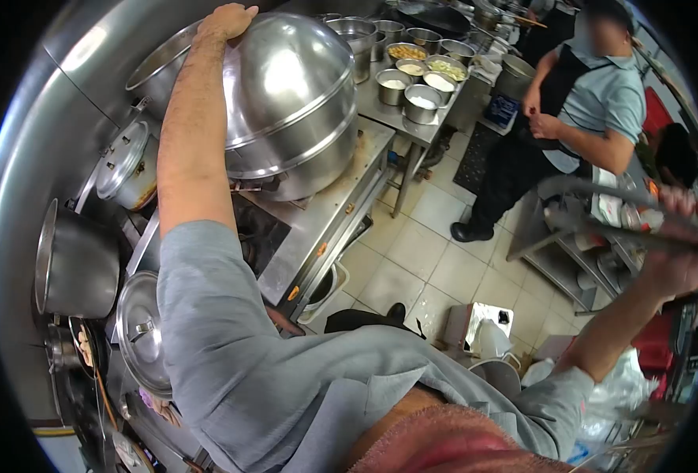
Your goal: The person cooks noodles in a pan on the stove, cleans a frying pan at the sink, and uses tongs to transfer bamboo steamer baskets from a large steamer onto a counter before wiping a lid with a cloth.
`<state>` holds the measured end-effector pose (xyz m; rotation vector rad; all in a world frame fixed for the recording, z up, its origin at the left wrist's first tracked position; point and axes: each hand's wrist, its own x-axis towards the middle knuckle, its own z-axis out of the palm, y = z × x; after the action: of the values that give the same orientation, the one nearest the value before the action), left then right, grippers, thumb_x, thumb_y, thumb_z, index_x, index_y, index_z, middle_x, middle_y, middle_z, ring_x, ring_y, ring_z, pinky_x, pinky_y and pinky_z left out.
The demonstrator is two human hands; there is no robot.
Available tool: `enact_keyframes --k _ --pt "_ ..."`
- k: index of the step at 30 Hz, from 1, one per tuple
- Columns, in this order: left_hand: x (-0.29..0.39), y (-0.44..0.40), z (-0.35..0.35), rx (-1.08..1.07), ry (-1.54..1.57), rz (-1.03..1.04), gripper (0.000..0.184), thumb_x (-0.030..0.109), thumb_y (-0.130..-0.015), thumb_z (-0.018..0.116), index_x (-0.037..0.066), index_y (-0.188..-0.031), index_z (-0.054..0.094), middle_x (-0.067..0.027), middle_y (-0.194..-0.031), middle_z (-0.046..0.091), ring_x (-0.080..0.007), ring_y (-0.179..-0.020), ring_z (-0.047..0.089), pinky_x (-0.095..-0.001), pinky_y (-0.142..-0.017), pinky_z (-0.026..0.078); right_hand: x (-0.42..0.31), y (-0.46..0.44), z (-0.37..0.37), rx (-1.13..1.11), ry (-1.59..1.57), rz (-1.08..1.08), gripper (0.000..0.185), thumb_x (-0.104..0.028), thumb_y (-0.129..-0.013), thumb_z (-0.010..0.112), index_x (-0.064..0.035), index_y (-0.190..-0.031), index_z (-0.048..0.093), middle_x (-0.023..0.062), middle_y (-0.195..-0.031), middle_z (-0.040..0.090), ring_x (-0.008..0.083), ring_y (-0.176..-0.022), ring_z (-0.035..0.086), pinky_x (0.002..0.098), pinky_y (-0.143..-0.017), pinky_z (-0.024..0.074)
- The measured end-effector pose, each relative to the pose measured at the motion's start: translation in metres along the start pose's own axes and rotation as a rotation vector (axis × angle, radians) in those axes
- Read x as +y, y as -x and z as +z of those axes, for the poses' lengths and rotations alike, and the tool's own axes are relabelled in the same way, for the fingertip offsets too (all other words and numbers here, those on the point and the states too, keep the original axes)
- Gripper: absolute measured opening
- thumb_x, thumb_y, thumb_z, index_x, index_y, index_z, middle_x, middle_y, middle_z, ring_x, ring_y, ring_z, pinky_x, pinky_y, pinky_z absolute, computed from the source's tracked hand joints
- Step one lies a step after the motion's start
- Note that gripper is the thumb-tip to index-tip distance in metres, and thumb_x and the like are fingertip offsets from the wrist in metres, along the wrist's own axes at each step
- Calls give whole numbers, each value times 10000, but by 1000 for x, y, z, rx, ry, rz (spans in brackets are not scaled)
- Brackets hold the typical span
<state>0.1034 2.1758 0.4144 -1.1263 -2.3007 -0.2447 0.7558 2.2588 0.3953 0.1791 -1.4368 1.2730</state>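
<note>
A large domed steel steamer lid (286,71) sits over a steel steamer pot (309,162) on the stove at the left. My left hand (227,22) is closed over the top of the lid, and any knob under it is hidden. At the right edge, my right hand (680,260) is raised and smeared by motion. Its fingers look wrapped round a dark looped bar (593,189), too blurred to name exactly.
Steel pots of chopped food (408,52) stand on a counter. A co-worker (578,110) faces that way, hands together. Tall pots (81,260) and a round lid (144,335) line the left. A metal tin (475,327) stands on the tiled floor (380,268).
</note>
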Motion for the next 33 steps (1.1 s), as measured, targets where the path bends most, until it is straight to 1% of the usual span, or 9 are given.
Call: enact_keyframes --k 1,3,7,11,12,13,14,25,33 --pt "-11 -14 14 -7 -15 -4 403 340 -834 463 39 -1052 619 -189 -1086 591 -347 -1035 543 -445 -917 403 23 -27 -7 -101 -157 33 538 -412 -848 461 83 -1062 470 140 -924 466 273 -866 463 468 -905 325" --pt "-41 -43 47 56 -32 147 357 283 -806 475 32 -997 642 -187 -1045 607 -344 -1000 560 -431 -895 418 84 -71 73 550 349 -111 635 -542 -858 377 21 -1134 478 140 -972 472 272 -946 463 455 -869 336" --pt "-17 -5 -16 -36 75 113 344 259 -787 487 20 -976 646 -188 -1016 617 -337 -972 572 -397 -877 429 174 -140 79 404 80 -239 443 -329 -870 482 80 -1020 560 230 -921 579 326 -875 596 478 -849 480" --pt "-106 -11 -40 92 211 41 377 367 -849 542 105 -1112 606 -117 -1035 631 -222 -951 600 -318 -812 446 232 -168 153 108 -100 -405 362 -413 -884 512 -54 -833 519 58 -690 557 174 -632 580 305 -587 514" --pt "-124 -1 -48 108 337 -5 398 374 -858 542 125 -1165 583 -89 -1022 644 -159 -954 594 -282 -798 442 247 -181 165 416 65 -256 395 -419 -898 480 -30 -845 528 67 -687 554 182 -622 588 336 -574 527" --pt "-125 16 -60 176 341 -53 383 361 -844 559 106 -1127 604 -103 -1029 639 -182 -951 594 -304 -811 446 300 -234 102 282 -794 150 383 -407 -901 475 -31 -857 535 67 -678 555 179 -580 580 334 -565 531" --pt "-126 29 -70 244 344 -99 370 347 -831 576 87 -1090 624 -118 -1036 634 -206 -948 595 -326 -823 450 289 -209 177 361 -172 -166 351 -388 -890 514 -41 -842 527 77 -677 563 176 -560 575 333 -536 521" --pt "-168 62 -79 376 546 -256 361 342 -848 571 108 -1117 624 -59 -1008 638 -138 -936 570 -271 -805 440 478 -249 264 194 61 46 371 -406 -850 591 -47 -757 609 -2 -638 541 95 -573 493 256 -507 382" --pt "-187 67 -72 441 702 -270 355 305 -880 536 60 -1128 605 -31 -1017 622 -109 -935 550 -244 -845 412 494 -237 299 41 -175 308 374 -416 -841 596 -57 -736 576 12 -612 530 113 -532 496 296 -485 400"
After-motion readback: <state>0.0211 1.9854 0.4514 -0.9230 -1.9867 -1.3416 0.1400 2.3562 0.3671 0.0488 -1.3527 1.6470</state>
